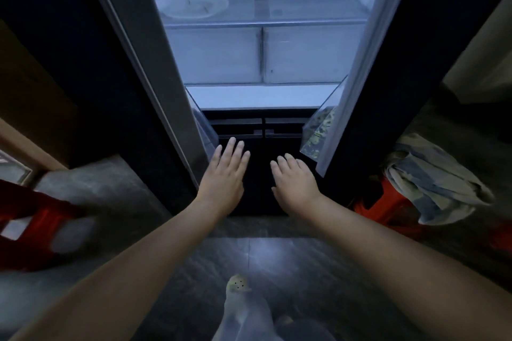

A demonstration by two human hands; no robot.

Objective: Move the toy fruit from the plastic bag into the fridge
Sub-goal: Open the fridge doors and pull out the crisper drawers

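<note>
The fridge point(263, 97) stands in front of me with both upper doors swung wide, its lit white inside showing a glass shelf and two drawers. A pale plate point(194, 7) lies on that shelf at the left. My left hand point(225, 171) and my right hand point(295, 178) reach forward side by side, fingers straight, palms down, in front of the dark lower doors; neither holds anything. No plastic bag or toy fruit can be made out with certainty; a whitish blurred shape point(243, 310) sits at the bottom centre.
The left door point(155, 63) and the right door point(360, 77) flank my arms; the right door's bin holds something green. A red stool point(388, 205) with a folded cloth point(432, 183) stands at right. A red object point(33, 230) is at left on the dark tiled floor.
</note>
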